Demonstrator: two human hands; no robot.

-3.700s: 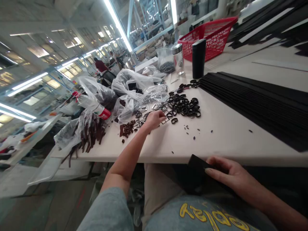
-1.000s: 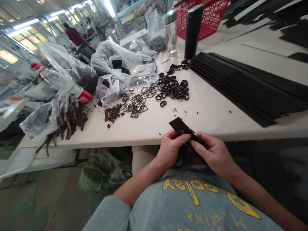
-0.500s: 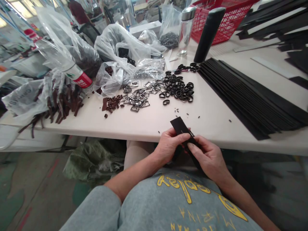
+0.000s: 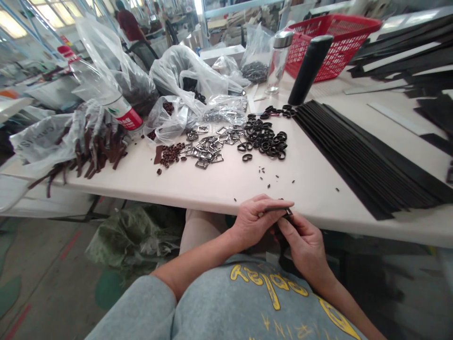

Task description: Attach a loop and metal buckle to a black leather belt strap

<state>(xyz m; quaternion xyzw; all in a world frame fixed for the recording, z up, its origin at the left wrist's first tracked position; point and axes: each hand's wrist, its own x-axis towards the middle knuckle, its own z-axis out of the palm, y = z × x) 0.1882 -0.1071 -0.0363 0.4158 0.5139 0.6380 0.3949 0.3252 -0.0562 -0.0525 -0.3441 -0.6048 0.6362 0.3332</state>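
Just off the table's front edge, my left hand (image 4: 255, 221) is closed on a black belt strap (image 4: 283, 245), its fingers over the strap's bent end. My right hand (image 4: 305, 240) pinches the same strap from the other side, thumb pressed against it. A small metal buckle (image 4: 289, 212) shows between the fingertips at the fold; the hands partly cover it. On the table beyond lie a heap of black belt loops (image 4: 265, 137), a pile of metal buckles (image 4: 208, 148) and small brown loops (image 4: 171, 156).
Long black straps (image 4: 364, 160) lie stacked at the right. Behind stand a black flask (image 4: 311, 71), a glass bottle (image 4: 278, 66) and a red basket (image 4: 332, 52). Plastic bags (image 4: 187, 71), a tilted plastic bottle (image 4: 123, 111) and bundled brown straps (image 4: 95, 151) fill the left.
The strap's end, which stood up flat above my hands, is now folded over under my left fingers. The view has tilted up a little.
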